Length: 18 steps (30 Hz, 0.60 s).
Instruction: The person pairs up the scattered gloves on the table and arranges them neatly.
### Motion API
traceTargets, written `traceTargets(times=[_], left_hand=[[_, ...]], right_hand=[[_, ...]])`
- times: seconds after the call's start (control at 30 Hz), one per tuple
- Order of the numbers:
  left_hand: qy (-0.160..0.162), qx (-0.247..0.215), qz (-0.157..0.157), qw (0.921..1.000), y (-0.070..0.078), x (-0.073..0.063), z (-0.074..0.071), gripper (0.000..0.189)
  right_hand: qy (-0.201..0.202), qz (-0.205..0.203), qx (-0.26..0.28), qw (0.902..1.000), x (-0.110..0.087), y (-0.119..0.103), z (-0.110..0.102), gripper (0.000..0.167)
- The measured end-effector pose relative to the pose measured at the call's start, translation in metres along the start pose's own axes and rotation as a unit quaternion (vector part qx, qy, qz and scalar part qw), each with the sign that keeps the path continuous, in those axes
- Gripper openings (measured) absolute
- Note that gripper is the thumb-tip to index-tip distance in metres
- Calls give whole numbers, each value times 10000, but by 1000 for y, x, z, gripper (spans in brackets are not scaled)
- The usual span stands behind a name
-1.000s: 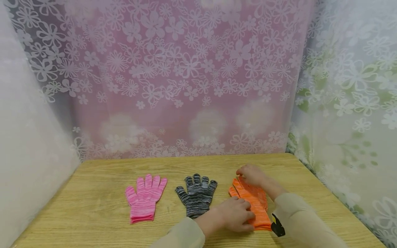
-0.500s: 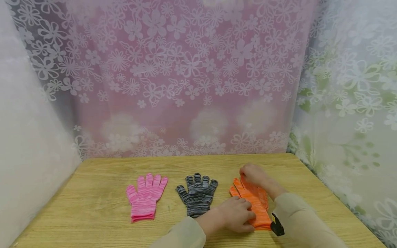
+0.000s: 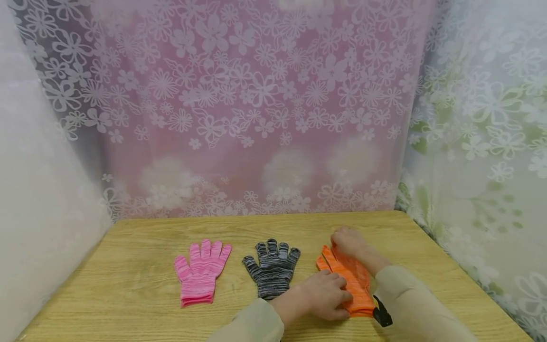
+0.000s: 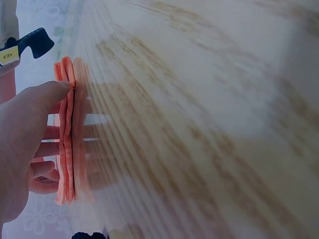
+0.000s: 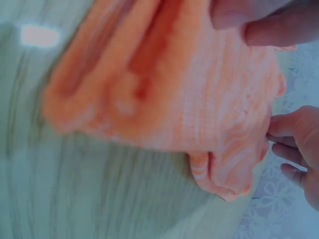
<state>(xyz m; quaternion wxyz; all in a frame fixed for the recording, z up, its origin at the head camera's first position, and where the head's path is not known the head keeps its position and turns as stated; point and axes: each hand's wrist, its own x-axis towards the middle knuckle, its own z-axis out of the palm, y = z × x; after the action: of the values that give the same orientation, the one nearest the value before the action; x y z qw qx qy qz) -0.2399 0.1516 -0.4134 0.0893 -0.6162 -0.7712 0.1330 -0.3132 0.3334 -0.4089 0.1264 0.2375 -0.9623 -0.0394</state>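
An orange knit glove (image 3: 352, 280) lies on the table at the right, cuff toward the near edge. My left hand (image 3: 321, 293) holds its cuff end. In the left wrist view, the left thumb (image 4: 57, 90) touches the orange cuff (image 4: 66, 144), with bent fingers beside it. My right hand (image 3: 348, 241) is at the glove's far end with curled fingers, covering some of the glove's fingertips. Close up, right-hand fingertips (image 5: 229, 17) lie over the orange knit fabric (image 5: 199, 99), and the left hand (image 5: 305, 149) meets its far edge.
A pink glove (image 3: 198, 273) lies flat at the left of the wooden table (image 3: 128, 266). In the middle is a dark grey striped glove (image 3: 273, 270), its cuff next to my left wrist. Floral curtains (image 3: 273, 118) hang behind and at the right.
My right hand has shifted slightly right along the orange glove's fingertips, and its fingers curled in. The left hand stays on the cuff end. The other gloves lie unmoved.
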Motion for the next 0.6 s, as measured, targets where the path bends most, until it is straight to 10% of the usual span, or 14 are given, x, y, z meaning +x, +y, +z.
traceTargets(times=[0.17,0.6], left_hand=[[23,-102,73,9999,-1,-1,-1,26],[-14,-286,84,9996,-3,1,2,30]], right_hand=[[-49,-280,570,9980,-4,1,-7,23],[-495,642,871,9929,-13,8,-22,12]])
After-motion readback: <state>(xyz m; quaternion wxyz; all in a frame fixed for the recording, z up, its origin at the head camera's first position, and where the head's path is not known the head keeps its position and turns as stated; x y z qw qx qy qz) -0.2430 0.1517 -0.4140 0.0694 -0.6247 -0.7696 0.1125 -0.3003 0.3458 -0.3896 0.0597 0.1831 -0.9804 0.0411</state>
